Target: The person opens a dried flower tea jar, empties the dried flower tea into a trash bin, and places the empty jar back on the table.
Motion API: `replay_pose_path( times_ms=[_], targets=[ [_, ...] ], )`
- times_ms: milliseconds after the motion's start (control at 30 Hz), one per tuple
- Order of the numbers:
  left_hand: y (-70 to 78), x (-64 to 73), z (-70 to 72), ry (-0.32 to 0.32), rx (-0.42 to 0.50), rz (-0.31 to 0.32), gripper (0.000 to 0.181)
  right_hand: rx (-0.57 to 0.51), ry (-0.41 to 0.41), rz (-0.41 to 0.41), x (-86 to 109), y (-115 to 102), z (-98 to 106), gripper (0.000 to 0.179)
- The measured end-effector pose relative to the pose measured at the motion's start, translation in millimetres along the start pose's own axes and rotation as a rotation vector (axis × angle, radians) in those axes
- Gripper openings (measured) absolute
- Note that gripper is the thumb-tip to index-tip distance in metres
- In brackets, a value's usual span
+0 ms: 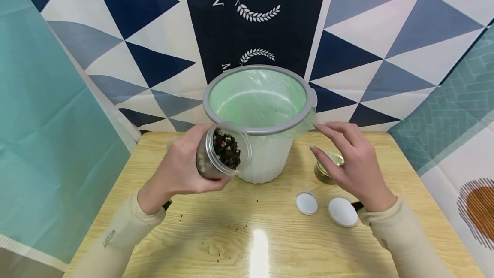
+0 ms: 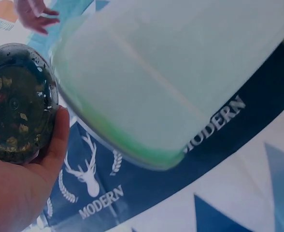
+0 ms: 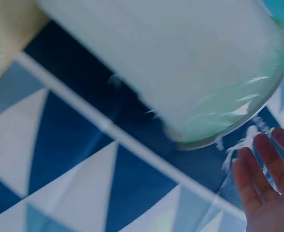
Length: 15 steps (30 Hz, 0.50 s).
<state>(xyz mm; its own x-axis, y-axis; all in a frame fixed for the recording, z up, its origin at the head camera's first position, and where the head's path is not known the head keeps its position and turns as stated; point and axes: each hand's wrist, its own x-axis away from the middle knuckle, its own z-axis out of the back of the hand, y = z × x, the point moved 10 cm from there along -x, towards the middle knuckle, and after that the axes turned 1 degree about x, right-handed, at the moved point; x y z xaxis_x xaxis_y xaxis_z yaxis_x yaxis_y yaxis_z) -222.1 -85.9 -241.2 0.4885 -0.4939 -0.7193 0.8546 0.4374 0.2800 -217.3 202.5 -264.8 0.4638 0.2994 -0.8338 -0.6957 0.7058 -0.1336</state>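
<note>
My left hand (image 1: 189, 162) grips a clear plastic jar (image 1: 206, 158) tilted on its side, its mouth facing right. Inside it lies a dark dried tea-like mix (image 1: 227, 149) with reddish and pale bits. From the left wrist view the base of the jar (image 2: 16, 106) shows, the pale bits visible through it. The jar overlaps the front left rim of a white bin (image 1: 266, 158) with a grey rim and a green liner bag. Beside the bin's right side my right hand (image 1: 353, 162) hovers empty, fingers apart, partly hiding a second jar (image 1: 324, 174) on the table.
Two round white lids (image 1: 307, 203) lie on the wooden table (image 1: 200, 235) in front of the second jar. Small dark crumbs are scattered near the table's middle. A patterned cloth (image 1: 355, 25) hangs close behind the bin, and teal cloth (image 1: 46, 132) hangs along the left.
</note>
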Motion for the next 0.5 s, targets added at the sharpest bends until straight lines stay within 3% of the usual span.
replay_pose_path(
  times_ms=[300, 500],
  targets=[
    [-5.3, -42.1, 25.8, 0.026, -0.054, -0.019, 0.095, -0.106, 0.018, 0.118, -58.0, -27.7, -33.9, 0.047],
    [-21.0, -70.0, 36.0, 0.022, -0.078, 0.039, 0.097, -0.095, -0.019, 0.178, -76.3, -38.5, -62.1, 0.051]
  ],
)
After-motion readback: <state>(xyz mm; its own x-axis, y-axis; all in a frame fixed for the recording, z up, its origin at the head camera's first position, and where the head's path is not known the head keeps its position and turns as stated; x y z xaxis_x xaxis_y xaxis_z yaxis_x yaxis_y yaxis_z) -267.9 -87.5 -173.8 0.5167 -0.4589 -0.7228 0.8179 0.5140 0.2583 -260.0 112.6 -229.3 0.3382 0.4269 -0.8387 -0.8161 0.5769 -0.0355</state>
